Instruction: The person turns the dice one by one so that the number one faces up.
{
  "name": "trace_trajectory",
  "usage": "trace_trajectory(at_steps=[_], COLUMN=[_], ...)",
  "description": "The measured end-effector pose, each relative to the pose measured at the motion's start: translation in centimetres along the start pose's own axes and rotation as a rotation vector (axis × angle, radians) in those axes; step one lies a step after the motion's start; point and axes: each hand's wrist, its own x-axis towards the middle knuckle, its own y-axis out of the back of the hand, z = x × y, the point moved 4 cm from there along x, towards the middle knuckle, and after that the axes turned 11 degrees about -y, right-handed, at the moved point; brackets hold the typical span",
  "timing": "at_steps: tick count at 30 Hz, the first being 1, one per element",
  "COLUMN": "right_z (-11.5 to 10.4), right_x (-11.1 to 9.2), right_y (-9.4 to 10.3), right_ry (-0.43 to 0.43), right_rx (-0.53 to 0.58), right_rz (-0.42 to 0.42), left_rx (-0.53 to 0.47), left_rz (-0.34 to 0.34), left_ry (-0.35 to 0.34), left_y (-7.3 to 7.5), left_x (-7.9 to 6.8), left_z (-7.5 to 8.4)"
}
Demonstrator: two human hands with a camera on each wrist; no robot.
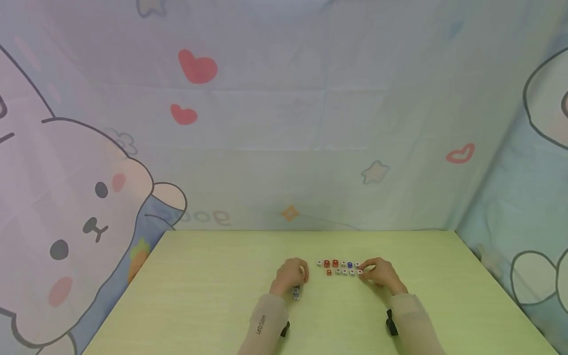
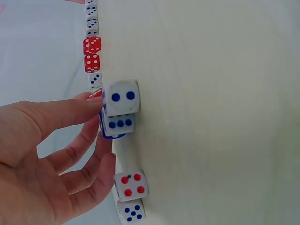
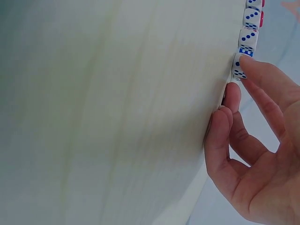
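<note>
Right fingers point(image 3: 269, 77) on white die point(image 3: 236, 68)

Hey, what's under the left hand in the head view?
Dice peek out beside the left hand; whatever lies directly beneath it is covered there and cannot be seen.

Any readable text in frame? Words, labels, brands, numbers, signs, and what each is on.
"Lets Slim": left sleeve; small, spelling uncertain.
"good": backdrop; mirrored and faint, likely reading only.
Dice: pips, no digits legible; many in the head view too small to count.
Nothing else readable.
</note>
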Motion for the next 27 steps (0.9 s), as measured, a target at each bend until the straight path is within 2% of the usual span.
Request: trace_trajectory(at_steps=[10,17,27], right_z=[0.08,0.16,0.13], right_x=[0.11,0.15,0.12], right_y=[-0.01,-0.07,-0.06], right_ry=[0.005,-0.001,0.002], right_rx=[-0.006,0.0,-0.007], right_rz=[0.002,-0.011,-0.001], left_rx=[0.024,0.055,0.102], left_rz=[0.008,0.012,0.028], left_ry=[0.026,0.042,0.032], left_y=[0.37,0.27,0.29], left_x=[-0.23,-0.15,0.1], left_z=[0.16,-0.31,-0.55])
